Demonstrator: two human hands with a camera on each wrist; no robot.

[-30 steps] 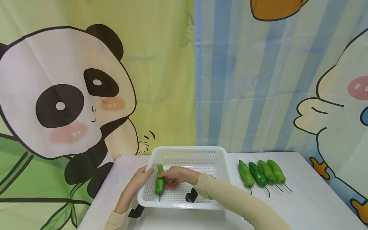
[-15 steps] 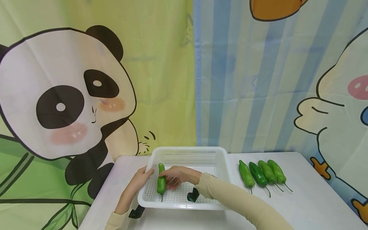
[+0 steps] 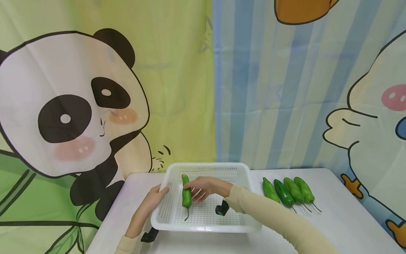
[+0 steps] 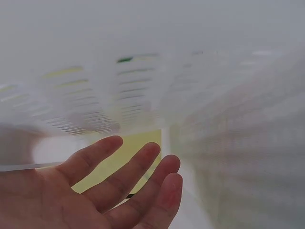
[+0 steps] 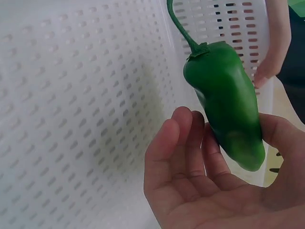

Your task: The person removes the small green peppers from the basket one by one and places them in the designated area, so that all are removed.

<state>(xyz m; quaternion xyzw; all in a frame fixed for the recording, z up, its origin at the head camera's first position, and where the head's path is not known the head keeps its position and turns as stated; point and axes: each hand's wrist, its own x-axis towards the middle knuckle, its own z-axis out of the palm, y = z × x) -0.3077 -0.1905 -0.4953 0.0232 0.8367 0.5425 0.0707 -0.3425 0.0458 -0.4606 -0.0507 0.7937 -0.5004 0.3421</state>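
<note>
A green chili pepper (image 3: 186, 198) hangs over the inside of a white perforated plastic basket (image 3: 203, 228), its stem pointing toward me. My right hand (image 3: 207, 187) pinches it between thumb and fingers. In the right wrist view, the plump stem end of the pepper (image 5: 221, 90) sticks out past the fingertips, above the basket's floor. At the basket's left side, my left hand (image 3: 154, 198) holds the rim, thumb over the top edge. From the left wrist view, the other fingers (image 4: 138, 169) stretch along the outside, beneath the slotted wall.
Several green chili peppers (image 3: 294, 190) lie in a row on the white table (image 3: 336, 218), right of the basket. My right sleeve partly covers the leftmost one. Black wrist cameras (image 3: 222, 208) sit on both wrists. A printed curtain (image 3: 184, 88) hangs behind the table.
My right hand has lifted the pepper from near the basket's left wall and moved it right, toward the middle. My left hand stays on the rim.
</note>
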